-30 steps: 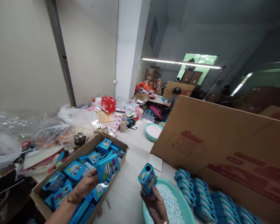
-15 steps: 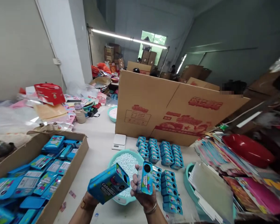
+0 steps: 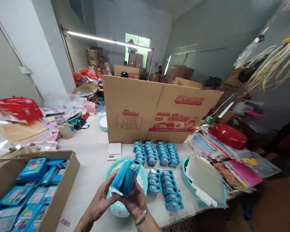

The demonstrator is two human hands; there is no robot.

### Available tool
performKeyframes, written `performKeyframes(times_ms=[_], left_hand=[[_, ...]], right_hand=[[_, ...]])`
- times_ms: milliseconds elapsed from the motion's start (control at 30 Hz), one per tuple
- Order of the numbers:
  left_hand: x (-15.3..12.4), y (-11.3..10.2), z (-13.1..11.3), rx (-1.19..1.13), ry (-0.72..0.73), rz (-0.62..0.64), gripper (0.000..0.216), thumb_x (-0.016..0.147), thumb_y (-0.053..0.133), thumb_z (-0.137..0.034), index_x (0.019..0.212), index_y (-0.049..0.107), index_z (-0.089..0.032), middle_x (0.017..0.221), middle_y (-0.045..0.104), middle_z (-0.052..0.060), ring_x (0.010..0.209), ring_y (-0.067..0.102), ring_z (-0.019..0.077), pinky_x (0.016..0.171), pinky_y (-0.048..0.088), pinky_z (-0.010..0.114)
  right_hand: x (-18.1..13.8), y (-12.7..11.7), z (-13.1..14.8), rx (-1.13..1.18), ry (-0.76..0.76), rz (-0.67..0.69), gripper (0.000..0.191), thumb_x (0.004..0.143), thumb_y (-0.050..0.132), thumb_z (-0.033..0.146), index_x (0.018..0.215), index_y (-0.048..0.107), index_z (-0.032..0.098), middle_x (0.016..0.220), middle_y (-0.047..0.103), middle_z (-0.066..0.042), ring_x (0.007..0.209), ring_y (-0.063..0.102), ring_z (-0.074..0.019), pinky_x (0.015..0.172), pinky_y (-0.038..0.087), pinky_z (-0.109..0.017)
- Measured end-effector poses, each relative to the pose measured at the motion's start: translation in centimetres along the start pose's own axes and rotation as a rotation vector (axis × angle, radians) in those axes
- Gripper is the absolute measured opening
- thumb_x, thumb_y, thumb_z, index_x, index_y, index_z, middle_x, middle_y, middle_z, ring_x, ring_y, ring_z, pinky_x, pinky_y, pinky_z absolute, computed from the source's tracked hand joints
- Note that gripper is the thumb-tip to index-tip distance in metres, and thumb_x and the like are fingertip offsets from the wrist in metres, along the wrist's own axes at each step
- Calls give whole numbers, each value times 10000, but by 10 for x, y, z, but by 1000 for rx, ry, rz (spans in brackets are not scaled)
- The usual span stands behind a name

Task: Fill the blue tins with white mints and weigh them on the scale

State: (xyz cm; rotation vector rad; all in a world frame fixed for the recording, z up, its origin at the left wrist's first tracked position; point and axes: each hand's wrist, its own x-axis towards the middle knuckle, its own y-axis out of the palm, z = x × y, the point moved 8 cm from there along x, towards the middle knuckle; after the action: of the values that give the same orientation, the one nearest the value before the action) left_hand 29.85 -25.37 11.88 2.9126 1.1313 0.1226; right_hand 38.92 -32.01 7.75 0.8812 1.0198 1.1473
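My left hand (image 3: pixel 100 201) and my right hand (image 3: pixel 135 201) meet low in the middle, above a teal basin (image 3: pixel 108 170) of small white candies. Two blue tins (image 3: pixel 125 175) are pressed side by side between them. My left hand's fingers close on the left tin, and my right hand's fingers wrap the right one. Rows of the same blue tins (image 3: pixel 157 153) stand on the white table just right of the basin and further back.
A cardboard box (image 3: pixel 62 183) full of blue tins lies at the left. A small white scale (image 3: pixel 114 150) sits behind the basin. An upright cardboard sheet (image 3: pixel 157 109) screens the far side. Stacked printed cards (image 3: pixel 222 154), a red bowl (image 3: pixel 228 135) and a second teal basin (image 3: pixel 187 174) crowd the right.
My left hand lifted a tin out of the cardboard box and carried it right. Both tins came together over the basin. The view swung right.
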Motion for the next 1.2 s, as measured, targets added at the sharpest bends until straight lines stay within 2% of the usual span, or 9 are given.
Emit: performKeyframes(times_ms=[100, 167, 367, 633, 767, 867, 933, 1067, 1200], left_hand=[[-3, -14, -8, -93, -13, 81, 1096, 530, 774, -720, 1445, 432, -224, 1504, 451, 166, 1394, 385, 422, 1150, 335, 531], [-2, -24, -20, -97, -36, 83, 1117, 500, 761, -756, 1424, 448, -211, 1465, 487, 178, 1353, 436, 428, 1115, 385, 518], [-5, -44, -32, -64, -57, -238, 1033, 549, 876, -493, 1420, 392, -219, 1300, 615, 147, 1186, 600, 367, 992, 510, 425], [-21, -40, -4, -333, 0, -528, 890, 655, 815, -442, 1414, 386, -265, 1298, 628, 100, 1159, 623, 298, 948, 537, 363], [-23, -49, -1, -288, -67, -643, 826, 665, 828, -366, 1387, 438, -276, 1197, 674, 45, 1050, 665, 236, 913, 549, 328], [-24, -63, -3, -265, -108, -669, 851, 636, 842, -372, 1386, 455, -259, 1136, 701, 41, 1003, 684, 236, 873, 570, 328], [-23, -67, -5, -235, -139, -627, 930, 585, 869, -368, 1403, 441, -250, 1147, 706, 61, 993, 693, 255, 842, 585, 332], [-22, -67, 4, -225, -204, -531, 1027, 527, 899, -342, 1426, 411, -258, 1191, 710, 84, 1014, 700, 290, 854, 588, 364], [-33, -81, 43, -288, -349, -585, 781, 500, 912, -328, 1207, 609, -188, 962, 778, 49, 858, 733, 272, 772, 605, 347]], right_hand=[[4, 6, -1, -92, -92, 2, 442, 712, 799, 448, 1092, 674, 261, 1119, 735, -38, 1058, 655, -277, 981, 447, -537], [3, 14, 3, -207, -200, 26, 469, 684, 825, 369, 1099, 639, 256, 1113, 723, -42, 1041, 654, -270, 966, 460, -500], [0, 32, -2, -504, -388, 2, 609, 706, 815, 292, 1240, 527, 249, 1227, 657, -64, 1107, 622, -275, 1003, 446, -475], [16, 29, -32, -251, -452, -200, 499, 783, 756, 389, 1224, 553, 275, 1191, 674, -40, 1109, 626, -247, 1008, 465, -446], [22, 41, -34, -449, -414, -173, 615, 762, 791, 367, 1304, 522, 261, 1304, 620, -62, 1188, 582, -253, 1072, 422, -428], [24, 43, -19, -594, -451, -109, 837, 707, 834, 434, 1414, 414, 275, 1437, 513, -77, 1342, 464, -277, 1157, 309, -466], [26, 43, -12, -654, -464, -83, 885, 757, 768, 522, 1486, 316, 304, 1490, 458, -71, 1403, 393, -273, 1190, 229, -497], [29, 49, -26, -871, -428, -73, 539, 950, 477, 542, 1447, 438, 335, 1518, 433, -10, 1441, 323, -214, 1229, 133, -440], [38, 25, -51, -1040, -371, -39, 503, 980, 417, 516, 1459, 416, 363, 1538, 405, 18, 1446, 291, -197, 1226, 133, -408]])
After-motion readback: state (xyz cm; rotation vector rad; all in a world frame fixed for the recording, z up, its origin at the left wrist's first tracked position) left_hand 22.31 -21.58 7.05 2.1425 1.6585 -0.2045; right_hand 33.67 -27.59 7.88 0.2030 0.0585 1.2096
